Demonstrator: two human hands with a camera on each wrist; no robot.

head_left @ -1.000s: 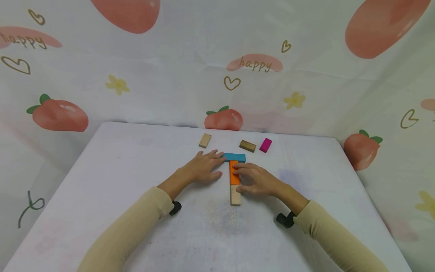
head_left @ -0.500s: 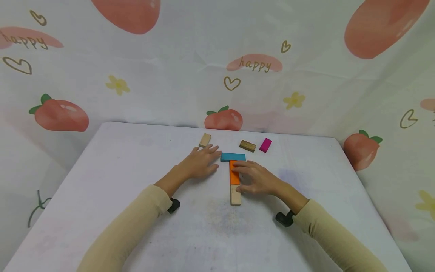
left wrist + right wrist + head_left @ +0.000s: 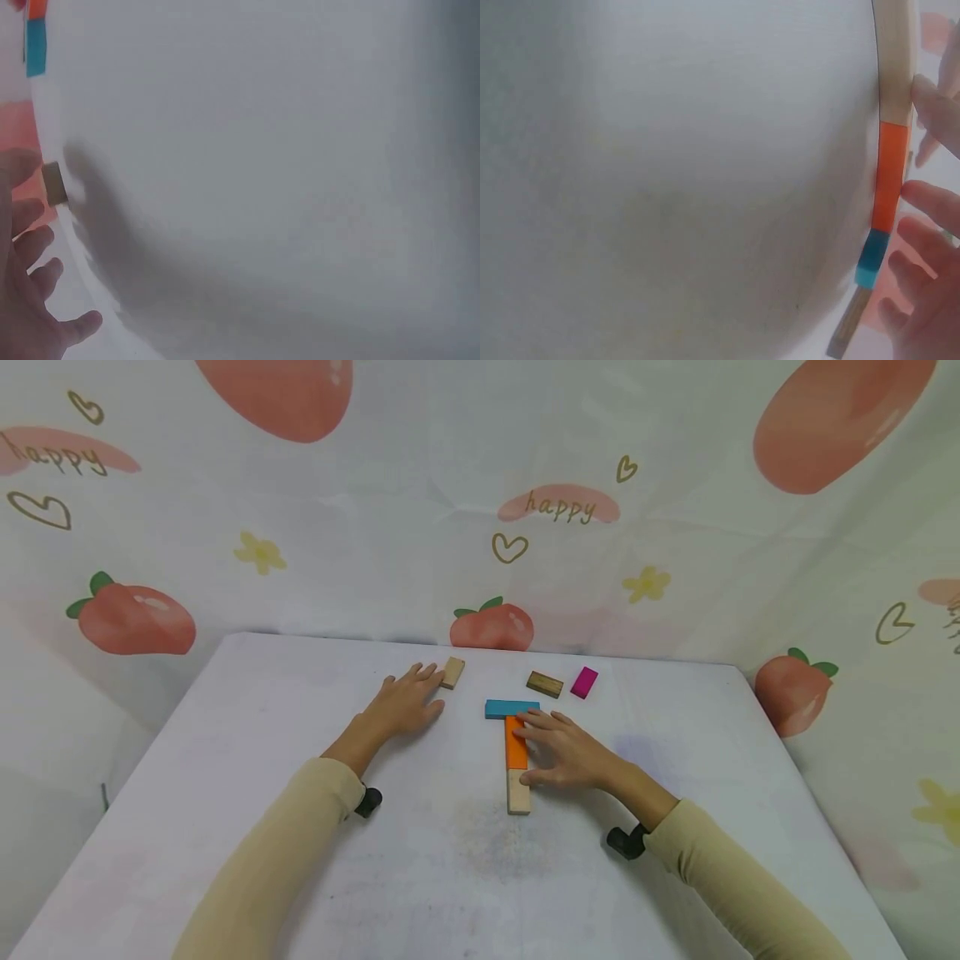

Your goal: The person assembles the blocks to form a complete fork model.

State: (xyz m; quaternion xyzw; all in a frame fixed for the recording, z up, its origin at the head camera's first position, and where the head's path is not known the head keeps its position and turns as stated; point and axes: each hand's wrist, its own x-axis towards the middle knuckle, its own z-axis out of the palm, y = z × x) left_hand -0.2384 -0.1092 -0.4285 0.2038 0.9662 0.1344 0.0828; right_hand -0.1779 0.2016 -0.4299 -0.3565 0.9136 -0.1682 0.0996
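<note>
Spread fingers of my left hand (image 3: 403,705) reach to the near left side of a plain wooden block (image 3: 453,672) at the back of the table; that block (image 3: 54,184) also shows past the fingertips in the left wrist view. My right hand (image 3: 573,753) lies over a T of blocks, holding none. Its fingertips rest at the orange block (image 3: 515,745), and its thumb touches the bare wooden block (image 3: 518,799) below. A blue block (image 3: 504,709) forms the crossbar at the T's far end, partly overlapped by right fingers in the head view.
Behind the T, a dark brown wooden block (image 3: 544,684) and a magenta block (image 3: 584,682) lie apart near the back edge of the white table (image 3: 450,893). A printed cloth (image 3: 390,510) hangs behind and at the sides.
My left hand has left the blue block and moved left and back to the plain wooden block. The right hand has stayed over the T, and the blocks keep their places.
</note>
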